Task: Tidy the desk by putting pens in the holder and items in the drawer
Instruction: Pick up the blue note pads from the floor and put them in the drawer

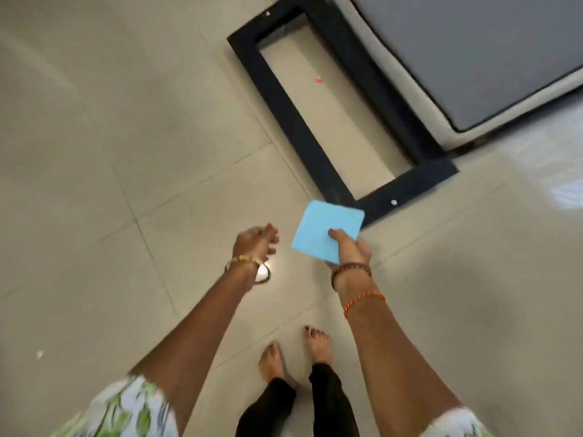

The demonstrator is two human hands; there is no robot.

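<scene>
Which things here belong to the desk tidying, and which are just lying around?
Part of the job:
- blue pad, gripped at its lower corner by the right hand
- left hand, holding nothing
- desk top
- black desk frame on the floor

Just lying about:
- small red scrap inside the frame
- white speck on the tiles

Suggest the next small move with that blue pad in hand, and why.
Probably look up and carry the blue pad toward the desk. The right hand already pinches it at one corner, the left hand is empty, and the view shows mostly floor, with no drawer visible.
</scene>
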